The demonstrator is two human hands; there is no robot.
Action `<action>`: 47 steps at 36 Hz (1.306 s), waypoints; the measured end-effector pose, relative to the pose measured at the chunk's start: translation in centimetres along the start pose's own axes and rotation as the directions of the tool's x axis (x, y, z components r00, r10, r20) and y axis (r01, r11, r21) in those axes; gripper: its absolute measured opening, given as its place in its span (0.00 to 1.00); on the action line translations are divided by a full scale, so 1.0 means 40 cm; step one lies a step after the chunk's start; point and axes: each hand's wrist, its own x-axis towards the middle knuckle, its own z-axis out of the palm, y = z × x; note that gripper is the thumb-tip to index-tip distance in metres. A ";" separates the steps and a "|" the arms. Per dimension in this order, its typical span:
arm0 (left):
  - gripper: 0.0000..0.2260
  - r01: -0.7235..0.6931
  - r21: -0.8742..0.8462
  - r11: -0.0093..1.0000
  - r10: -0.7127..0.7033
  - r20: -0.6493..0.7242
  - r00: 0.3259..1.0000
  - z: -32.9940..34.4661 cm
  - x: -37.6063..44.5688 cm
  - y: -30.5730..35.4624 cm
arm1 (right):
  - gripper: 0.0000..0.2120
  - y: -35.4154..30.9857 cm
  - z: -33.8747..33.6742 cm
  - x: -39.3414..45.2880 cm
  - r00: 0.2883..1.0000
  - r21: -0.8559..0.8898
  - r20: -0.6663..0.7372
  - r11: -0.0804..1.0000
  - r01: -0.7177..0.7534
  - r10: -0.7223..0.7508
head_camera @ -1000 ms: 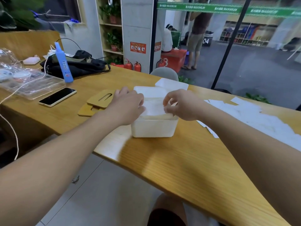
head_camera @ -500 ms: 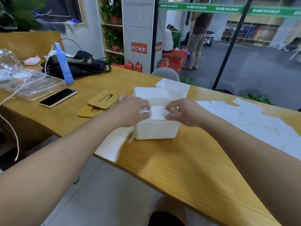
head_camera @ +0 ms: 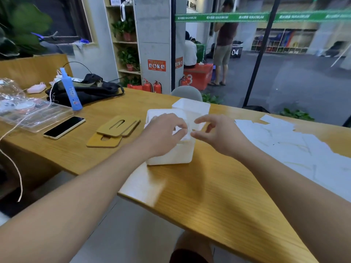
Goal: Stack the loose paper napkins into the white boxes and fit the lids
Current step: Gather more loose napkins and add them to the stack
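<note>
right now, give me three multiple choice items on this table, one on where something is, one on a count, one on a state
1. Where do the loose napkins lie?
A. right of the white boxes
B. on the phone
C. under the black bag

2. How many wooden lids lie on the table?
A. none
B. two
C. five

3. What state is the near white box in?
A. shut with a lid
C. tipped on its side
B. open, no lid on it

Answers: 1 A, the sheets spread over the table's right part. 2 B, two slotted boards overlap left of the boxes. 3 B, its top is open under the left hand and right hand, while both lids lie apart.
</note>
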 end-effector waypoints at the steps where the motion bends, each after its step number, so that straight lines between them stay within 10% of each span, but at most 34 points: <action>1: 0.09 -0.014 -0.037 0.999 0.014 -0.002 1.000 0.017 0.003 0.030 | 0.24 0.009 -0.016 -0.021 1.000 0.001 -0.010 1.000 0.006 -0.006; 22: 0.10 -0.106 -0.296 0.949 0.167 0.192 0.967 0.547 0.176 0.359 | 0.08 0.504 -0.236 -0.402 0.939 -0.055 -0.200 0.954 -0.296 0.280; 47: 0.10 -0.082 -0.337 0.938 0.136 0.137 0.981 0.502 0.210 0.271 | 0.06 0.519 -0.246 -0.429 0.949 -0.062 -0.046 0.947 -0.316 0.313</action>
